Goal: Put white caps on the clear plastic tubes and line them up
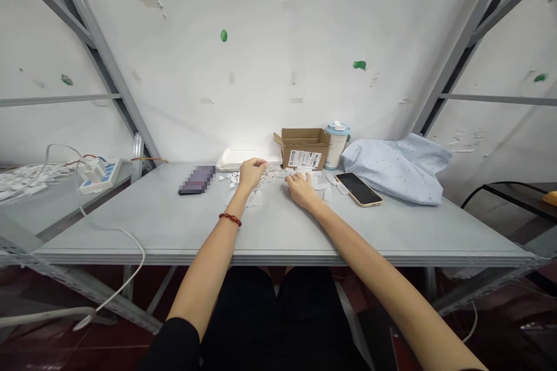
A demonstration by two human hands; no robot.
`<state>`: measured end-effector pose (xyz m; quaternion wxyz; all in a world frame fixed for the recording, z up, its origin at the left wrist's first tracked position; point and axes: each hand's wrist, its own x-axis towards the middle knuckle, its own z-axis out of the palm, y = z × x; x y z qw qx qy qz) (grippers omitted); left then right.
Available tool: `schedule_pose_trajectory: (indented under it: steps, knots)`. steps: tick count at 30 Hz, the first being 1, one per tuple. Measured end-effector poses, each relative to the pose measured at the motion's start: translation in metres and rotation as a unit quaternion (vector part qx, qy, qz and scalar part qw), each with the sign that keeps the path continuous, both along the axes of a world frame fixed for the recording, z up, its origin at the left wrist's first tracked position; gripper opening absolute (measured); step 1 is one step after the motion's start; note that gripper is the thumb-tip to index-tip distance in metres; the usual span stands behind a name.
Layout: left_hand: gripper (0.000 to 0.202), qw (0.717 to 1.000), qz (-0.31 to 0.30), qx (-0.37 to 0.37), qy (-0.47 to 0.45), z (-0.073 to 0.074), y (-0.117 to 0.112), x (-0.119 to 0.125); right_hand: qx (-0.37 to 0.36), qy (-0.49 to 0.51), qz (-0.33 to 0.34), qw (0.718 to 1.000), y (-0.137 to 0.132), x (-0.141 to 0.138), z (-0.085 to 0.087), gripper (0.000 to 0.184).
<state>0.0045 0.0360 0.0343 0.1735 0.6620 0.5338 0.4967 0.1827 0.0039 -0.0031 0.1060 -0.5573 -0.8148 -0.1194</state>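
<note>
My left hand hovers just above the table with its fingers bent together in a pinch. What lies between the fingertips is too small to make out. Under and beside it are small white plastic parts and a pile of thin white loop-like pieces. A few translucent tongue-shaped pieces lie near my left wrist. Palm down, my right hand rests at the edge of a group of clear plastic pieces, its fingers apart and touching some of them.
Behind my hands stand a white tray, an open cardboard box and a lidded cup. A phone and pale blue cloth lie right. A dark pixelated item lies left, near a power strip and cable.
</note>
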Motion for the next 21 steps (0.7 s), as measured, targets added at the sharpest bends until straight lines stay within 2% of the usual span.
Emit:
schedule_pose_trajectory:
  steps: [4,7,10,13,21]
  knots:
    - [0.016,0.991,-0.037,-0.03,-0.126,-0.001,0.001,0.001,-0.006,0.052,0.016,0.998,-0.001,-0.001,0.0,0.036]
    - [0.021,0.978,-0.069,-0.059,-0.19,0.001,-0.002,0.0,-0.014,0.171,0.037,0.985,-0.001,0.0,0.0,0.031]
    - [0.027,0.969,-0.088,-0.081,-0.215,0.004,-0.007,-0.002,-0.022,0.321,0.072,0.944,0.002,0.0,-0.001,0.029]
    - [0.026,0.963,-0.102,-0.09,-0.233,0.007,-0.011,-0.003,-0.037,0.429,0.09,0.898,0.004,0.001,-0.001,0.029]
    - [0.027,0.951,-0.145,-0.121,-0.244,0.008,-0.018,0.003,-0.068,0.544,0.097,0.83,0.003,0.001,0.002,0.032]
